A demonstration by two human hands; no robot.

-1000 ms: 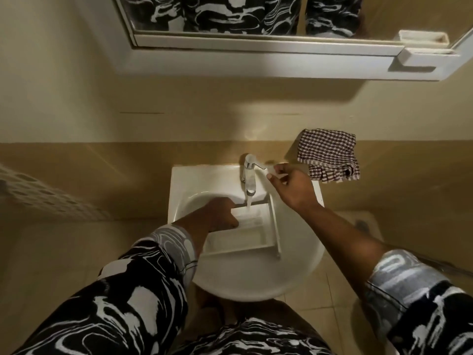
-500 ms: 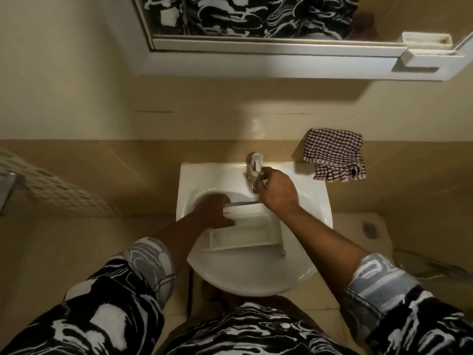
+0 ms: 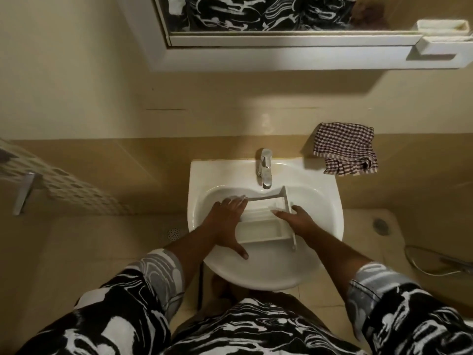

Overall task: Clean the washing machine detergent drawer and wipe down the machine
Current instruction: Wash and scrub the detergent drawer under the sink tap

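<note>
The white detergent drawer (image 3: pixel 263 229) lies in the white sink (image 3: pixel 327 201), just below the chrome tap (image 3: pixel 265 170), and no water runs from the tap. My left hand (image 3: pixel 225 221) lies flat over the drawer's left end, fingers stretched toward the far wall and thumb spread toward the near edge. At the drawer's right end, my right hand (image 3: pixel 299 219) rests by the front panel, with straight fingers reaching across it into the compartment. A checked cloth (image 3: pixel 345 152) sits on the ledge to the right of the tap.
A white-framed mirror (image 3: pixel 281 55) hangs above the sink. A perforated white basket (image 3: pixel 64 185) is at the left wall. The tiled floor has a drain (image 3: pixel 174 233) to the left, and a hose with a chrome fitting (image 3: pixel 435 262) lies to the right.
My right hand left the tap handle and came down to the drawer's right end. The water stopped running. My left hand flattened out over the drawer's left end.
</note>
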